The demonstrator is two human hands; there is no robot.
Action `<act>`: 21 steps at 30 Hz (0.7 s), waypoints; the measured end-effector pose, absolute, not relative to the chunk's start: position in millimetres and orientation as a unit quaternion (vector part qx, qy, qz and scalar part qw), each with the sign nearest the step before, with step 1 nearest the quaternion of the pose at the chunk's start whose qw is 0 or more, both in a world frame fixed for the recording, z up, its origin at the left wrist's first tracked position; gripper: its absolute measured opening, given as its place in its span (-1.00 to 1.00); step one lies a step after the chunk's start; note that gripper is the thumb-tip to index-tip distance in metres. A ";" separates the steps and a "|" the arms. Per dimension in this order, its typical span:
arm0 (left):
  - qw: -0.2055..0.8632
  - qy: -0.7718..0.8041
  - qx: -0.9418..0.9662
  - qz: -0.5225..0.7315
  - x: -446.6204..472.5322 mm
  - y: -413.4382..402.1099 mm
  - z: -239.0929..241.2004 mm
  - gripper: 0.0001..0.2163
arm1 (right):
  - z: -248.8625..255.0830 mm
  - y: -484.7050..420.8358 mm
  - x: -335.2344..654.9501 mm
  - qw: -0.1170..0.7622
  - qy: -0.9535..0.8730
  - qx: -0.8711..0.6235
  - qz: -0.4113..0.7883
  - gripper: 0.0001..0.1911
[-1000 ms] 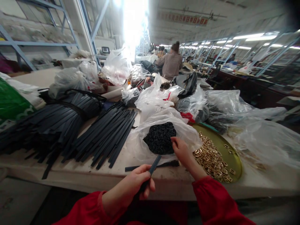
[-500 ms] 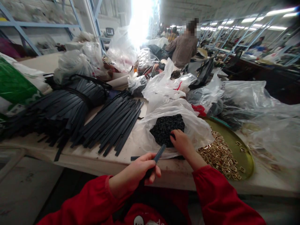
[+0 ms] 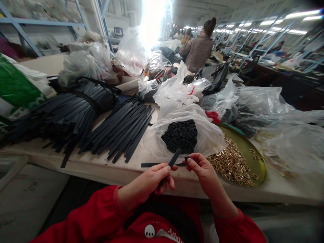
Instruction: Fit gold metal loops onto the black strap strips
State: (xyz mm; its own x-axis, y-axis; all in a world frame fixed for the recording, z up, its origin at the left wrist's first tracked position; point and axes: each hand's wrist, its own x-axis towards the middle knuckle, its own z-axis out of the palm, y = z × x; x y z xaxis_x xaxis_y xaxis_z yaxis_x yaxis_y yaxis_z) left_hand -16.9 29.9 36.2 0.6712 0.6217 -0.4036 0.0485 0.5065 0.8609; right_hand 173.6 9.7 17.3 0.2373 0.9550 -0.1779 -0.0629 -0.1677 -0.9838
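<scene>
My left hand [image 3: 149, 182] is closed round a dark strap [image 3: 172, 161] whose free end points up and to the right. My right hand [image 3: 202, 170] pinches a small black loop [image 3: 186, 158] just beside that strap end, over the table's front edge. Right behind both hands an open white plastic bag [image 3: 157, 138] holds a heap of black loops [image 3: 180, 135]. A second dark strap [image 3: 152, 164] lies flat on the table in front of the bag. Both my sleeves are red.
Piles of dark straps [image 3: 121, 130] and a tied bundle [image 3: 73, 111] fill the table's left. A gold-green round tray [image 3: 255, 158] with several gold buckles [image 3: 231, 163] sits right of my hands. Plastic bags [image 3: 278, 111] crowd the back and right. A person [image 3: 198, 50] works farther back.
My right hand came out of the bag of black loops with one pinched in it and drew back toward the strap end. The view dropped slightly.
</scene>
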 end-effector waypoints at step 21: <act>0.582 0.444 0.661 0.166 2.3 40.3 20.1 -0.73 | -15.6 -13.4 154.3 0.586 -0.216 -0.493 0.606 -0.76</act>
